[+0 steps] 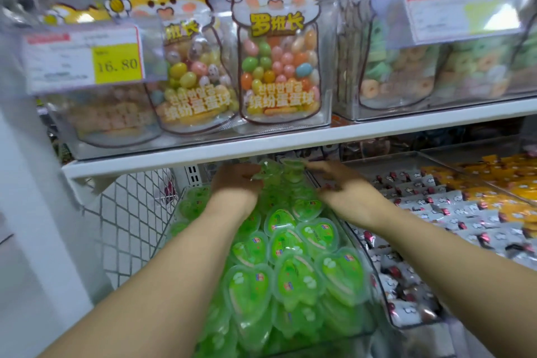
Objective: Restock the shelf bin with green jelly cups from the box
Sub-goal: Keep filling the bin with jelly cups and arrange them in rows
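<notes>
I'd worry: left hand (236,184) and right hand (344,187) fingers clutch jelly cups (276,173) above the heaped bin (174,213); released, they could slide out.

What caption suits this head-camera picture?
Left hand and right hand meet on green jelly cups deep in the clear shelf bin.

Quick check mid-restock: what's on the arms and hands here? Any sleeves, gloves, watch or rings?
Nothing worn shows. The left arm and right arm are bare to the frame edge, with no sleeve in view. The left hand and right hand have no gloves, and neither wrist carries a watch or band. The fingers are too blurred to rule out rings.
</notes>
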